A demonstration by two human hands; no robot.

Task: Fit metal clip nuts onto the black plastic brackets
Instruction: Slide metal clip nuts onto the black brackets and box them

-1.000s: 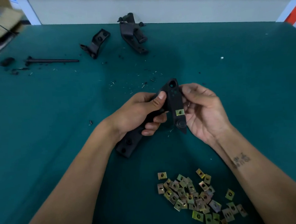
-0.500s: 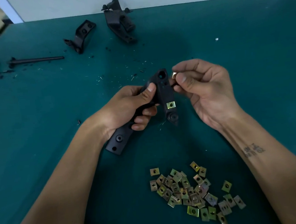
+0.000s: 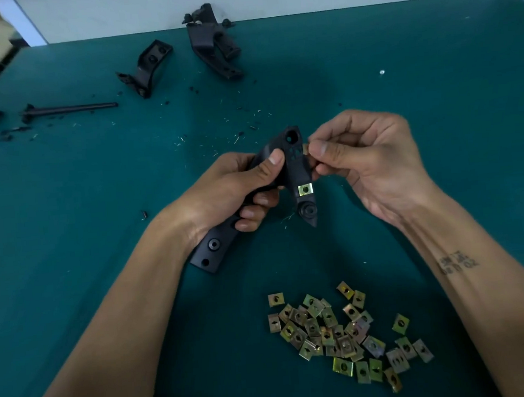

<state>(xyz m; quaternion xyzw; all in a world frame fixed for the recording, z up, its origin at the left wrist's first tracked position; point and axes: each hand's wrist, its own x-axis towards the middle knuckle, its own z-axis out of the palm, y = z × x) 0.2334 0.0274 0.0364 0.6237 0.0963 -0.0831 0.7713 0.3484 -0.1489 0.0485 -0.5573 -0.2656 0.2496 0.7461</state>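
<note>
Your right hand point(image 3: 373, 165) has changed its job: a second ago it lay against the side of the bracket point(image 3: 296, 171), and now its thumb and forefinger pinch a second clip nut point(image 3: 305, 148) at the right edge of the bracket, beside the small holes near the top. I judge from this that one nut is finished and the next one is only at the start of its slot, not yet pushed home. The fitted nut point(image 3: 305, 189) sits lower on the same arm, flat on the plastic. Your left hand point(image 3: 238, 187) has kept its grip, fingers curled round the middle of the bracket, thumb on the front face. You hold the bracket above the green table point(image 3: 69, 211), between both hands. Its long axis goes from the lower left, where the flat end with two holes points toward your left forearm, up to the bend near the big round hole; a shorter arm points down from there. The loose nuts point(image 3: 341, 332) lie near you on the table.
</note>
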